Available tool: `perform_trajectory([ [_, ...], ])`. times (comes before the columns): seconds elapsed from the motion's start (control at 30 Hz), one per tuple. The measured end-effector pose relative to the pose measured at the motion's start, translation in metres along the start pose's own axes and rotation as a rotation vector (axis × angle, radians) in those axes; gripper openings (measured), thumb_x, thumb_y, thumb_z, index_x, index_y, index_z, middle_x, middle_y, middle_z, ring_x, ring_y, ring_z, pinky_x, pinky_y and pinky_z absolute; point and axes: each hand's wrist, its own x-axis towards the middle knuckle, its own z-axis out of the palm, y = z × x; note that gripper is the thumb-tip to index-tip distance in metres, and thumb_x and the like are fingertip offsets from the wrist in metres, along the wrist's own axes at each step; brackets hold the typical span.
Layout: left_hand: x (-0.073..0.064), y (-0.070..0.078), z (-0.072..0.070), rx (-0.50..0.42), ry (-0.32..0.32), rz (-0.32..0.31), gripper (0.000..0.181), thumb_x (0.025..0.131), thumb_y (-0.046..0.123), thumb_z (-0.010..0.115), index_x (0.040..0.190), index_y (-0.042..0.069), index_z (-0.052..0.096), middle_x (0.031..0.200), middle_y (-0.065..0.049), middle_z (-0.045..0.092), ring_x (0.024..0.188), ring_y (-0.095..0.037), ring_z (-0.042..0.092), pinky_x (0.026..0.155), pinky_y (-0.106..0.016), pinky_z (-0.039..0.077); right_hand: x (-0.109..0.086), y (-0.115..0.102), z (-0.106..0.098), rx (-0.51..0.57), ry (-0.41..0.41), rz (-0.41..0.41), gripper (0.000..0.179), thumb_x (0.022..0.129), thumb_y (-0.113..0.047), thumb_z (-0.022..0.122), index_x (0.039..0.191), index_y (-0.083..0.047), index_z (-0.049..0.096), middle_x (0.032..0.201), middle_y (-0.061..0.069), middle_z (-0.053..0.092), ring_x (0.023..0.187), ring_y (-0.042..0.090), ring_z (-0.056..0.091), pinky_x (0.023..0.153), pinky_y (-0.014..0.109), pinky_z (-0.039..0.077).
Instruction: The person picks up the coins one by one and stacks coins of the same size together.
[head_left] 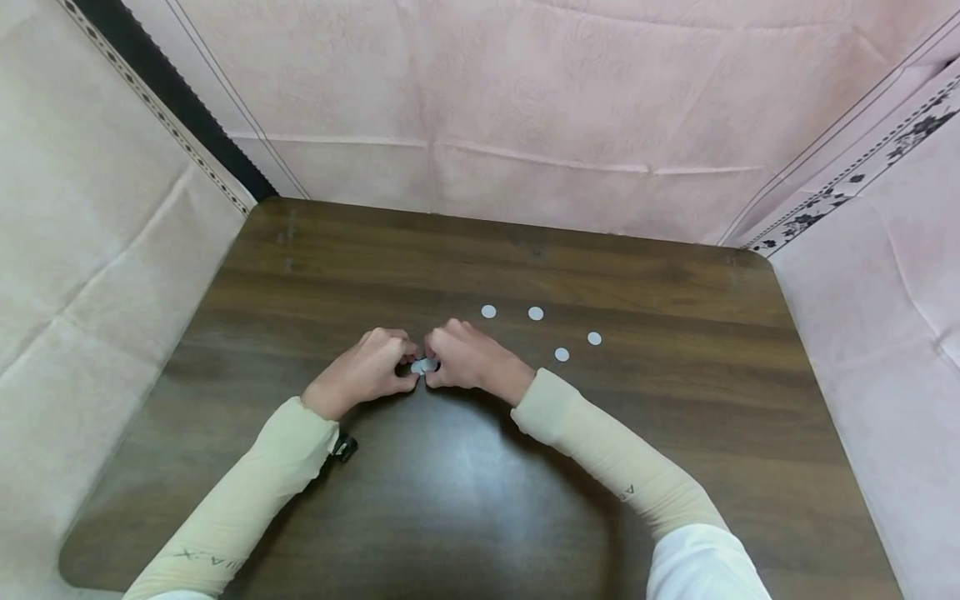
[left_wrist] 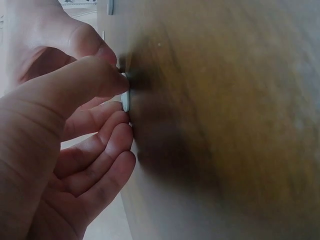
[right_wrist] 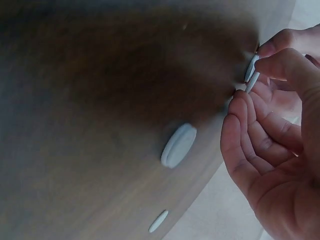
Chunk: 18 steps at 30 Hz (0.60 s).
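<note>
Small flat white discs (head_left: 423,366) lie close together between the two hands at the middle of the table. My left hand (head_left: 369,367) pinches one white disc (left_wrist: 125,95) between thumb and fingertips, low at the wood surface. From the other side, my right hand (head_left: 468,357) has thumb and fingertips about another white disc (right_wrist: 252,82). In the right wrist view a further disc (right_wrist: 251,68) stands right beside it, near the left hand's fingertips. The fingers partly hide these discs, so their exact contact cannot be told.
Several separate white discs lie right of the hands, among them a near one (head_left: 562,355) and a far one (head_left: 489,312). The brown wooden table (head_left: 465,483) has rounded corners. Pale cloth curtains (head_left: 525,100) hang behind it and at both sides.
</note>
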Motion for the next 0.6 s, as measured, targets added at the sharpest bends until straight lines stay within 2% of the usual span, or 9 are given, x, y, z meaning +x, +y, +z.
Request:
perform_trajectory([
  [0.27, -0.0014, 0.0013, -0.0007, 0.003, 0.000, -0.026, 0.006, 0.086, 0.007, 0.081, 0.086, 0.009, 0.076, 0.077, -0.002, 0.064, 0.065, -0.006, 0.049, 0.059, -0.022, 0.047, 0.0009, -0.0051, 0.0050, 0.007, 0.019, 0.032, 0.022, 0.087, -0.019, 0.080, 0.073, -0.014, 0.064, 0.064, -0.007, 0.046, 0.057, 0.007, 0.041, 0.055, 0.021, 0.035],
  [0.6, -0.0031, 0.0010, -0.0022, -0.024, -0.002, -0.020, 0.007, 0.086, 0.007, 0.083, 0.090, 0.009, 0.077, 0.079, -0.003, 0.066, 0.070, -0.011, 0.056, 0.063, -0.026, 0.049, 0.0006, -0.0096, 0.0059, -0.014, 0.036, 0.037, 0.021, 0.086, -0.016, 0.079, 0.073, -0.015, 0.063, 0.067, -0.006, 0.050, 0.059, 0.008, 0.043, 0.055, 0.022, 0.038],
])
